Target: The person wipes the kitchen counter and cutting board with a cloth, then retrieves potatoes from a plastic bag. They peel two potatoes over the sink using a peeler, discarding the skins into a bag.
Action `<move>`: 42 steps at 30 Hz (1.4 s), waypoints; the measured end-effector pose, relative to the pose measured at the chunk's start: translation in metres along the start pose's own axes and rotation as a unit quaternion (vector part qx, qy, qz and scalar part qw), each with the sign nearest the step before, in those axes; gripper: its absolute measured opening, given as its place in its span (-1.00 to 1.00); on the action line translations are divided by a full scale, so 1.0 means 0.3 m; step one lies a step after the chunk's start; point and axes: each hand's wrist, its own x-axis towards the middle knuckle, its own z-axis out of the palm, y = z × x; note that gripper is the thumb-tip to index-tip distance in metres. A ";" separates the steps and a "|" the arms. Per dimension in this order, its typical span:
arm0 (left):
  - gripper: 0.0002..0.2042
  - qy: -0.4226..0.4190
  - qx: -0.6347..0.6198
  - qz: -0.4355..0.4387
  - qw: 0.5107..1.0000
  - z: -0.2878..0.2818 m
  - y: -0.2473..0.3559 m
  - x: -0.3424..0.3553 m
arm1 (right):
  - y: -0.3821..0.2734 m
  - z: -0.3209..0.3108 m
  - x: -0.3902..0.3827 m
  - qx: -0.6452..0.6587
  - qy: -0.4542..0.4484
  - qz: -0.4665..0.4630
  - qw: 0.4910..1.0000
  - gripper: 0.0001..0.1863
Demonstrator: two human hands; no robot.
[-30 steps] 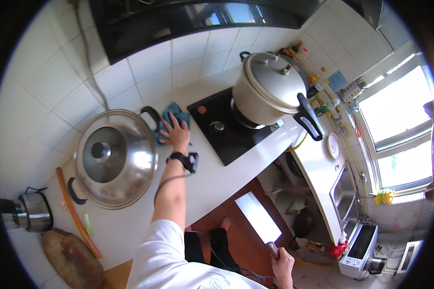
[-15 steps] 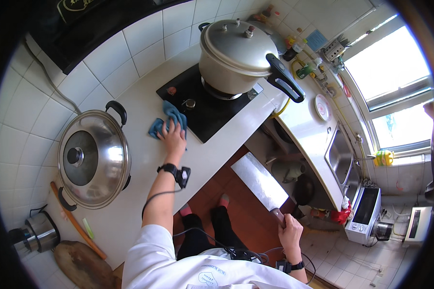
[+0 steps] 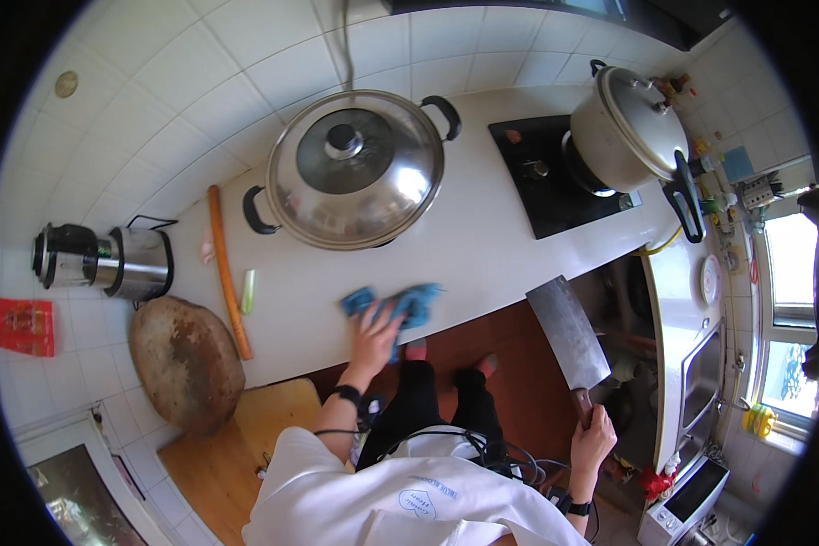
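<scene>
My left hand (image 3: 371, 343) presses down on a crumpled blue cloth (image 3: 416, 303) at the front edge of the white counter (image 3: 482, 273). Its fingers are bent over the cloth, part of which bunches out to their right. In my right hand (image 3: 593, 439) is a cleaver (image 3: 569, 335), gripped by its brown handle. The broad metal blade points away from me and to the left, in the air over the gap beside the counter. Beyond the cloth stands a large lidded wok (image 3: 387, 214) with black handles.
A pressure cooker (image 3: 610, 136) sits on the black cooktop (image 3: 528, 196) at the far right. Left on the counter lie a rolling pin (image 3: 226, 273), a green stalk piece (image 3: 248, 292) and a round wooden chopping board (image 3: 184, 364). A blender-like appliance (image 3: 141, 262) stands behind them. The sink (image 3: 702, 373) is at right.
My view has swung left. My left hand has slid the blue cloth from beside the cooktop to the counter in front of the wok. The cleaver stays in my right hand.
</scene>
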 end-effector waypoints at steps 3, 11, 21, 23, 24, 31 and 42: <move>-0.55 0.065 0.117 -0.180 0.974 -0.125 -0.191 -0.286 | -0.045 0.018 0.011 0.012 -0.016 -0.027 0.999 -0.69; -0.50 0.116 0.178 -0.544 0.812 -0.094 -0.389 -0.214 | -0.106 0.002 0.021 0.036 -0.023 -0.040 0.998 -0.64; -0.46 0.060 0.150 -0.218 0.963 0.224 0.209 0.258 | 0.102 -0.049 -0.166 0.048 0.035 0.080 0.995 -0.68; -0.45 0.042 0.141 -0.154 0.977 0.287 0.335 0.322 | 0.172 -0.043 -0.206 0.043 0.056 0.104 0.992 -0.69; -0.43 0.028 0.137 -0.131 0.981 0.318 0.390 0.353 | 0.212 -0.043 -0.228 0.037 0.053 0.119 0.991 -0.69; -0.38 -0.053 0.134 -0.079 0.986 0.547 0.786 0.609 | 0.564 -0.006 -0.289 0.040 0.083 0.186 0.978 -0.71; -0.40 -0.054 0.128 -0.093 0.986 0.901 1.357 0.989 | 1.068 -0.043 -0.343 0.052 0.084 0.275 0.956 -0.71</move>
